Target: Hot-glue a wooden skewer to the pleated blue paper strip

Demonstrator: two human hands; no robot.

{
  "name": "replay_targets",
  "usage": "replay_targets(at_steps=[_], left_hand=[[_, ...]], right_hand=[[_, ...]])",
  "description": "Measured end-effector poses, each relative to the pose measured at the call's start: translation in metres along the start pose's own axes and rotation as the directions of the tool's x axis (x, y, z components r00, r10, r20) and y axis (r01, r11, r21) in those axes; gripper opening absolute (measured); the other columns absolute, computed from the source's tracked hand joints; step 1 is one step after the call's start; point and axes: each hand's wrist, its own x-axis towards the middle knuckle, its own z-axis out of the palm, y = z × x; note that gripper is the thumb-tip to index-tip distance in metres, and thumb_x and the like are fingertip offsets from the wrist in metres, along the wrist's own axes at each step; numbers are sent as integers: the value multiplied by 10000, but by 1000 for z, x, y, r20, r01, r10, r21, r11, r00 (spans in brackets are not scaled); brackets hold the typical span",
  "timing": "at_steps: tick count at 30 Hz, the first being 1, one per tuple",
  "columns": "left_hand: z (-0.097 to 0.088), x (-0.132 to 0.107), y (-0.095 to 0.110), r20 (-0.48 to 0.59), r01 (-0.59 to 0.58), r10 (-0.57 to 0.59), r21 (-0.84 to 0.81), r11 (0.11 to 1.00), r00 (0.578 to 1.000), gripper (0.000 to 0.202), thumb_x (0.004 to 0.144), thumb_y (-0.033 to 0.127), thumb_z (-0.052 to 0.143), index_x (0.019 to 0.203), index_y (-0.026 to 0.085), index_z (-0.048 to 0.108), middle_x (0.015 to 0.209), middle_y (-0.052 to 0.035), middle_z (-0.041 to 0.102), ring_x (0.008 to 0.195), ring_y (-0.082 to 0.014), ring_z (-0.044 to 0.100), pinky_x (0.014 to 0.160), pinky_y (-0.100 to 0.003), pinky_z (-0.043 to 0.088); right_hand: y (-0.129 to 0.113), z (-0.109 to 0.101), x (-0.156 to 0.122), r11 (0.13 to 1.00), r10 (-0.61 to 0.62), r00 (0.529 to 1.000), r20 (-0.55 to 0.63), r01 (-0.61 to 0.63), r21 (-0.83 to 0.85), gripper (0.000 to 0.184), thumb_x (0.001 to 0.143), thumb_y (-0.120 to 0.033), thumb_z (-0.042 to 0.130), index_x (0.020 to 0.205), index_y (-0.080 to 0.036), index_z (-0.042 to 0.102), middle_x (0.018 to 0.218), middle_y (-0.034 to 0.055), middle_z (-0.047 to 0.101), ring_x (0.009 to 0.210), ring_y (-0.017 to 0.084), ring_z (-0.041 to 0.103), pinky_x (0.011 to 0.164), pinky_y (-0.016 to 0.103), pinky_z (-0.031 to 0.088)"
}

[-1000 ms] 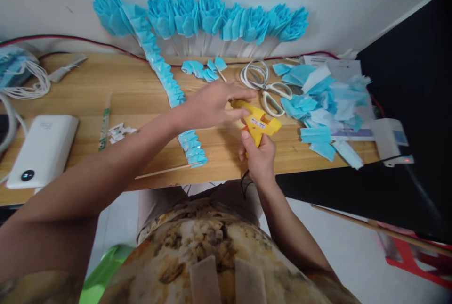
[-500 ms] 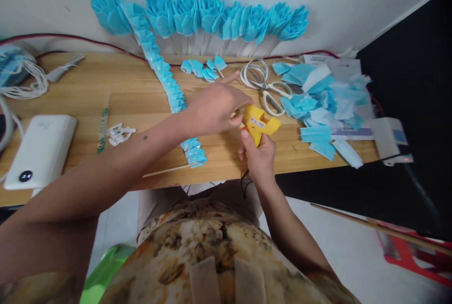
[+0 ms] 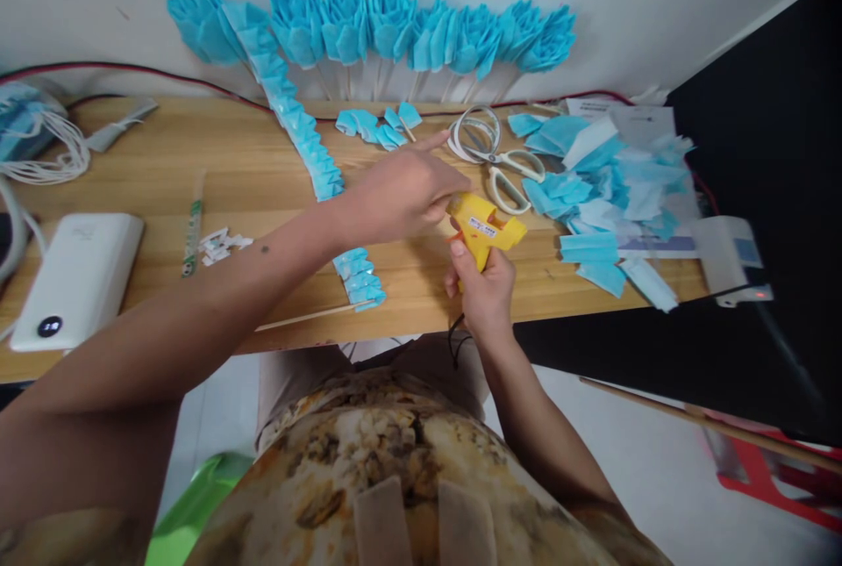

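Observation:
My right hand (image 3: 485, 290) is wrapped around the handle of a yellow glue gun (image 3: 490, 224), thumb beside its orange trigger. Palm down, my left hand (image 3: 408, 193) is at the front end of the gun. Its thumb and nearer fingers are drawn together there, while one far finger sticks out towards a tape roll (image 3: 474, 134); what the fingertips pinch is hidden. Beneath my left forearm runs a long pleated blue paper strip (image 3: 312, 154), its middle covered. A thin wooden stick (image 3: 306, 318) lies with one end at the strip's near end.
Several blue paper flowers (image 3: 391, 19) on stems lean against the wall. Scissors (image 3: 510, 184) lie by the tape, left of a heap of blue paper pieces (image 3: 602, 180). Small blue scraps (image 3: 372, 127), white bits (image 3: 222, 245) and a white power bank (image 3: 77, 281) lie on the wooden table (image 3: 237, 145).
My left hand has shifted slightly up and left, and the gap between its thumb and fingers shows less. The glue gun has moved very slightly right in my right hand.

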Motion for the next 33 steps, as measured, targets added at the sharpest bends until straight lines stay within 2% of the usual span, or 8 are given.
replay_targets(at_steps=[3,6,14,19,23,28,33], left_hand=[[-6,-4,-5,36,-13,17,-99,995,999,283,943,223,557,1184,225,705,1151,-34,803,1055,-259,763,1298,-630,307],[-7,-7,-8,11,-2,3,-147,989,1000,303,942,265,613,1229,234,704,1210,-37,793,1115,-260,751,1309,-612,286],[3,-7,-4,-47,60,-68,-149,987,997,270,953,248,595,1178,245,745,1093,-38,807,1063,-247,756,1280,-580,351],[8,-3,1,-83,56,-63,-88,995,995,206,926,233,566,1031,255,742,900,11,788,906,-225,759,1257,-605,383],[10,0,4,-78,57,-60,-39,998,995,199,882,172,544,917,233,729,847,-4,770,845,-231,755,1243,-615,406],[11,0,5,-101,52,-55,-34,998,993,258,872,152,524,975,236,745,820,13,762,842,-200,748,1230,-569,437],[11,1,7,-90,61,-61,-6,998,994,284,852,129,509,955,224,756,817,5,763,847,-198,753,1233,-556,439]], right_hand=[[1,0,0,1000,-7,1000,13,7,-12,415,796,-595,773,802,-210,619,472,-82,526,359,83,448,345,210,362],[1,0,1,1000,-4,1000,14,5,-21,405,797,-582,774,797,-208,619,465,-86,516,355,77,438,344,205,356],[1,0,1,1000,-2,1000,17,2,-3,410,798,-573,785,832,-195,632,467,-89,527,348,73,450,339,193,355],[0,0,2,1000,20,1000,0,-20,-21,443,782,-609,782,811,-209,595,469,-95,521,342,70,444,338,193,355],[0,0,1,1000,22,1000,-6,-22,-10,452,770,-615,787,795,-217,576,465,-94,525,338,74,445,334,195,357],[-1,1,1,999,19,1000,-11,-19,-28,467,771,-637,778,774,-224,559,463,-97,512,336,73,449,330,195,352],[-1,2,1,1000,10,1000,-11,-10,-28,466,778,-634,771,764,-219,560,465,-92,513,339,72,452,333,194,355]])
